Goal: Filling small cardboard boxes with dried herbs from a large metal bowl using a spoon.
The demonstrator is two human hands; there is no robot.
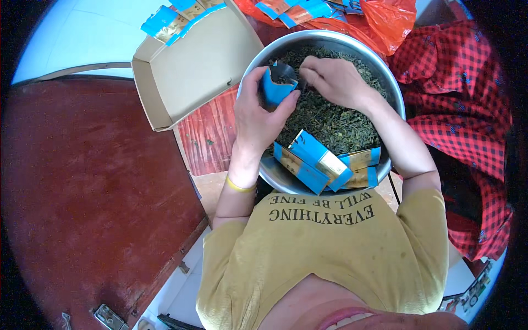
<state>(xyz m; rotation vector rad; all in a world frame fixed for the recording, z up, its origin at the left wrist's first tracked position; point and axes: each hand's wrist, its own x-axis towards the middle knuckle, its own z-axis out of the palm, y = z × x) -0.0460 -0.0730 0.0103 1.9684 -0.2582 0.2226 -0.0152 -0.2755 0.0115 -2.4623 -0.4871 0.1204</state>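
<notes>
My left hand [258, 113] grips a small blue box [277, 90] above the left part of a round metal basin [397, 103]. The box is open at the top and tilted. A dark curved lining shows inside, with some dried leaves in it. Just right of its mouth, my right hand [336, 80] has its fingers curled together; what they pinch, if anything, is hidden. Dark green dried leaves, like tea [334, 126], fill much of the basin. Several blue-and-gold boxes [321, 159] lie on the leaves against the basin's near rim.
Left of the basin lies a shallow cardboard tray [202, 62], with blue-and-gold boxes [165, 24] at its far edge. More boxes [305, 12] rest on a red plastic bag [387, 24] beyond the basin. Red-and-black checked cloth [449, 103] hangs at right; a dark red board [95, 185] is at left.
</notes>
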